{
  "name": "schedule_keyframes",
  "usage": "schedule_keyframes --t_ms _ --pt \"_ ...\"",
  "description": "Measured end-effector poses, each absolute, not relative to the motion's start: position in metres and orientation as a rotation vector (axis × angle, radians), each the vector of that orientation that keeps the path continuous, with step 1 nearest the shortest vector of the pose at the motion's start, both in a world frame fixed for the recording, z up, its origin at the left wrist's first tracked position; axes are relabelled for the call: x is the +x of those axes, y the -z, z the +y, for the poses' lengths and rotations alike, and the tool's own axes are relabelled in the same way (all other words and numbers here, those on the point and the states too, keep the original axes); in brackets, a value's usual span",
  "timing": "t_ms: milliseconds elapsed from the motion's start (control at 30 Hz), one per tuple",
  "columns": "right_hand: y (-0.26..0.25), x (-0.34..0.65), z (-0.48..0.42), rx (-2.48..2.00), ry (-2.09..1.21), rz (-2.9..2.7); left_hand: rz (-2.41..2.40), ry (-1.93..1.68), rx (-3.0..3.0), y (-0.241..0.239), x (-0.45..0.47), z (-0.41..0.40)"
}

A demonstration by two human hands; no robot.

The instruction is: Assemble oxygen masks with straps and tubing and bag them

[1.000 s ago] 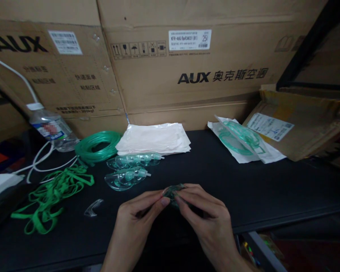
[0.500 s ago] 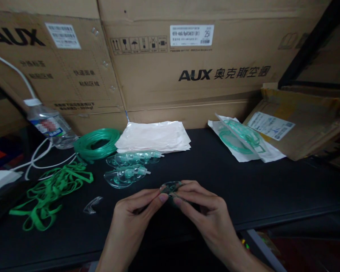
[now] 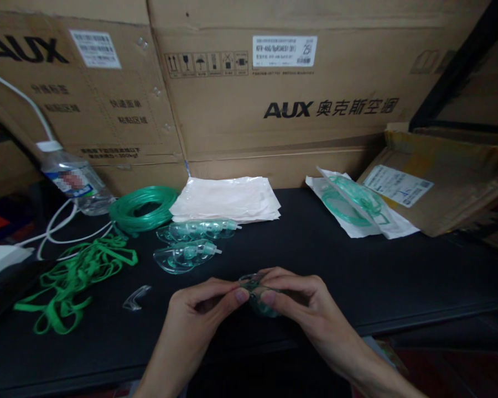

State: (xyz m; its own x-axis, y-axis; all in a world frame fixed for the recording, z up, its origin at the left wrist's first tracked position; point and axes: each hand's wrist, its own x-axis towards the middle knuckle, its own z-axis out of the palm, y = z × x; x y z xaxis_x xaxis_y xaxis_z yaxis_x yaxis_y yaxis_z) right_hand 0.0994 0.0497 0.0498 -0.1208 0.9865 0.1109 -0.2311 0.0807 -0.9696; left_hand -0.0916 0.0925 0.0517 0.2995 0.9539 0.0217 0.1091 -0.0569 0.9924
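Observation:
Both my hands meet over the front of the black table (image 3: 357, 265). My left hand (image 3: 199, 309) and my right hand (image 3: 302, 304) pinch a clear green oxygen mask (image 3: 257, 293) between their fingertips, and the fingers hide most of it. Just beyond them lie two more clear green masks (image 3: 186, 257), the farther mask (image 3: 199, 229) behind the nearer one. A small clear plastic clip (image 3: 136, 297) rests to the left of my left hand.
Green elastic straps (image 3: 74, 276) and a coil of green tubing (image 3: 143, 207) lie at the left, near a water bottle (image 3: 72, 182) and white cable. A stack of white bags (image 3: 228, 200) sits at the back, packaged masks (image 3: 357, 204) at the right. Cardboard boxes (image 3: 274, 99) wall the back.
My hands have shifted slightly on the mask and turned it, so more of its green body shows below my fingertips. Everything on the table stays where it was.

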Motion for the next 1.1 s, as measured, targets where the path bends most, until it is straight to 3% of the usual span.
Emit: schedule_keyframes --t_ms 233,633,1100 --pt "-0.048 0.095 0.051 -0.973 -1.242 -1.175 1.016 -1.038 1.575 -0.049 -0.092 0.094" --pt "-0.03 0.079 0.048 -1.016 -0.619 -1.229 0.942 -1.201 1.813 -0.047 -0.091 0.091" --pt "-0.036 0.086 0.047 -1.016 -0.757 -1.338 0.979 -1.201 1.836 -0.043 -0.093 0.091"
